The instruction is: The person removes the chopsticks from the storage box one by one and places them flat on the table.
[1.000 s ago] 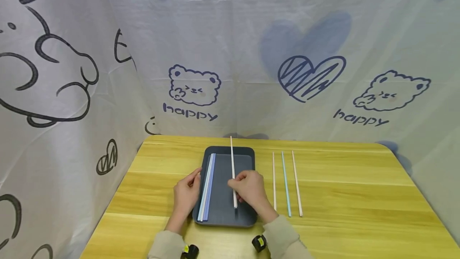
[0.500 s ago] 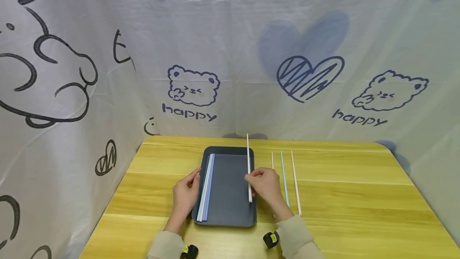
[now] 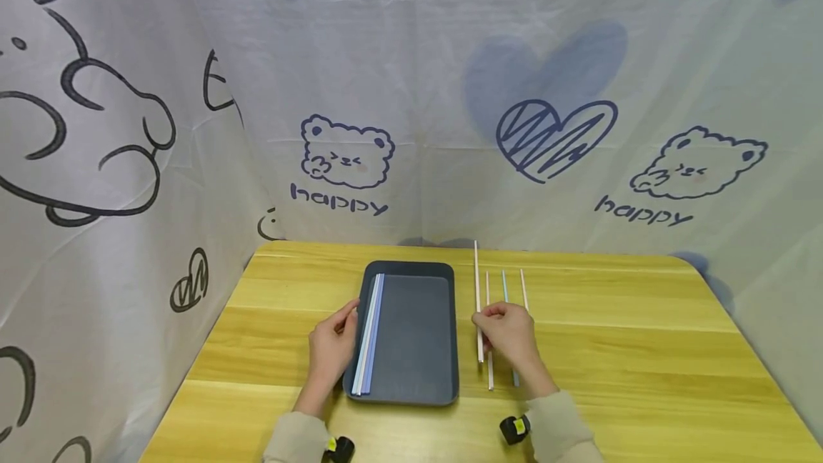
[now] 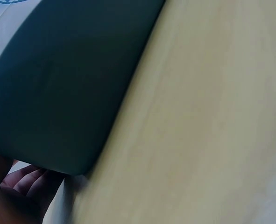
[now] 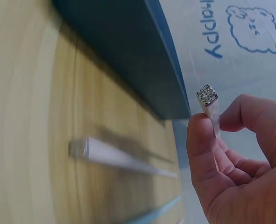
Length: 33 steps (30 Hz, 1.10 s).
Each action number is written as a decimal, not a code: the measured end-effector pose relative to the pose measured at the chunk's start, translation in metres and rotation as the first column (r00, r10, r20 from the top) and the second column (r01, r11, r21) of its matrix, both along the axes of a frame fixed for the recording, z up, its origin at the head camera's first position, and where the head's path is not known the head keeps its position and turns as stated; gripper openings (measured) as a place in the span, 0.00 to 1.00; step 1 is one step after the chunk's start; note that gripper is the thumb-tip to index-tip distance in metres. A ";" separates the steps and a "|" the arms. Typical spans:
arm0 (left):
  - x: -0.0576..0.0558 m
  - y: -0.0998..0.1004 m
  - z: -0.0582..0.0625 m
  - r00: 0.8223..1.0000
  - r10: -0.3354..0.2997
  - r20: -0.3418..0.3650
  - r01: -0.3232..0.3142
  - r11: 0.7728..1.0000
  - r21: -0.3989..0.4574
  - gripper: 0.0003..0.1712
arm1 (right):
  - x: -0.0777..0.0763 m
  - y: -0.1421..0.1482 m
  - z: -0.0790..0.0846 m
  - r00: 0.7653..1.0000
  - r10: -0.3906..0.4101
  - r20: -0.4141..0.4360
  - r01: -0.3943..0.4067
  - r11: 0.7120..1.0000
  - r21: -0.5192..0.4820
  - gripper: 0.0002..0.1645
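The right hand [image 3: 511,333] pinches a pale chopstick [image 3: 477,284] over the tabletop [image 3: 643,363], long axis twelve to six, a resting pinkish chopstick [image 3: 491,375] just at its three o'clock. The left hand [image 3: 332,346], farther off toward nine, touches the tray [image 3: 418,356]; whether it grips, I can't tell.

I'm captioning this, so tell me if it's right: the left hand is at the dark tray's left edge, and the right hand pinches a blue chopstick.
Not blue: the right hand pinches a pale pinkish-white chopstick, as the right wrist view shows. The rest stands: the left hand is at the left edge of the dark tray.
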<state>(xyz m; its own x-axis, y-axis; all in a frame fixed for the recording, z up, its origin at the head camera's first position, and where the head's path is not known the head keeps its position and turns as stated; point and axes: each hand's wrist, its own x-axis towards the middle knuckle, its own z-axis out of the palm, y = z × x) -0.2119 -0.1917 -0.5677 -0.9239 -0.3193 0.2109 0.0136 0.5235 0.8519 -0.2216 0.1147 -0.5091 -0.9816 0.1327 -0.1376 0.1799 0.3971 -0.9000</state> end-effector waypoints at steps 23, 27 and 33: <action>0.001 0.001 0.002 1.000 0.007 0.009 -0.007 1.000 0.012 0.16 | 0.005 0.073 -0.007 0.998 -0.044 0.042 0.039 0.991 0.125 0.15; 0.000 0.000 0.002 1.000 0.008 0.020 -0.008 1.000 0.014 0.16 | 0.007 0.079 -0.007 0.998 -0.043 0.043 0.035 0.984 0.176 0.16; -0.001 0.000 0.000 1.000 0.010 0.027 -0.010 1.000 0.012 0.16 | 0.008 0.091 -0.011 0.998 -0.052 0.043 0.043 0.980 0.195 0.17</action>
